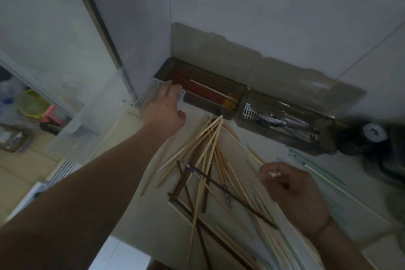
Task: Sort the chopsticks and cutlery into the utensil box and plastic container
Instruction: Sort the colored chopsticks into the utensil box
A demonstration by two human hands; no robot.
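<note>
Although a good share is already stowed, we log the sort as roughly half done. Utensil box (210, 96), against the wall, lid up: red-and-yellow chopsticks (206, 91) and a dark bundle lie inside. Adjoining box (285, 125) to its right: metal cutlery (282, 124) on a slotted tray. Clear plastic container (151, 94), at the counter's left corner beside the utensil box: contents unclear through blur.

Left hand (163, 108): fingers reaching over the container's rim, touching or gripping it; we cannot tell which. Right hand (289, 184): fingers curled, pinching a pale bamboo chopstick (255, 156) near its end.

Outstanding: a crossed heap of loose chopsticks (208, 173) on the counter (153, 215), pale bamboo mixed with dark wooden ones, plus pale greenish sticks (324, 175) at the right.

Surroundings: a blurred dark appliance (372, 138) at far right; a green basket (32, 103) on the floor below left. The tangle itself is, in our judgement, the chief hindrance to picking single pairs.
</note>
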